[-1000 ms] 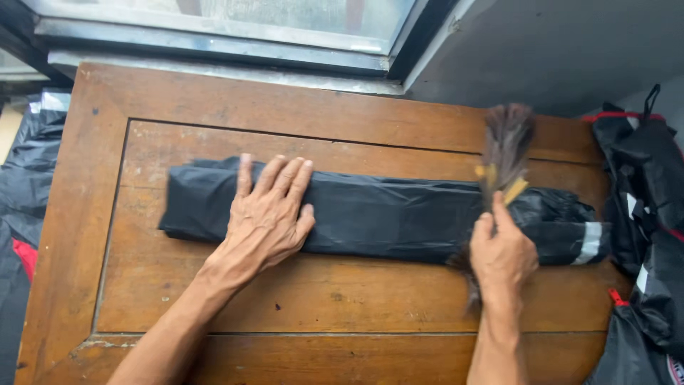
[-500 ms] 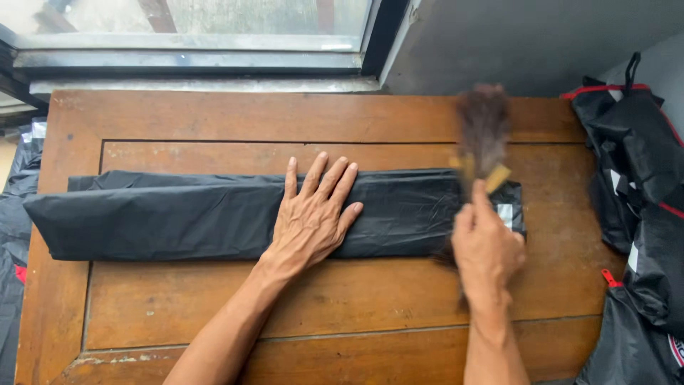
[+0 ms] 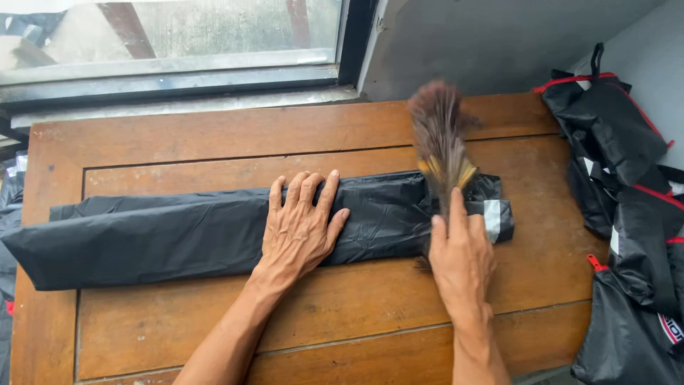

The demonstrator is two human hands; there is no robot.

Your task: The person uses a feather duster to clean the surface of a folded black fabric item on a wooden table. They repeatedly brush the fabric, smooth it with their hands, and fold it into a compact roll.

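Wooden table point(image 3: 178, 335) under window: left hand point(image 3: 303, 224) flat, fingers spread, on folded black garment point(image 3: 178, 235); right hand point(image 3: 463, 257) grip closed around feather brush point(image 3: 438, 135), frame centre-right.

Left hand point(image 3: 303, 224) lay flat on the long folded black plastic sheet point(image 3: 178, 235); right hand point(image 3: 462, 260) gripped a brown feather duster point(image 3: 440, 139) over its right end.

Black folded garment point(image 3: 192, 235) with grey reflective strip point(image 3: 491, 219); brown-grey feather duster point(image 3: 439, 135); reddish-brown wooden table point(image 3: 214, 142)
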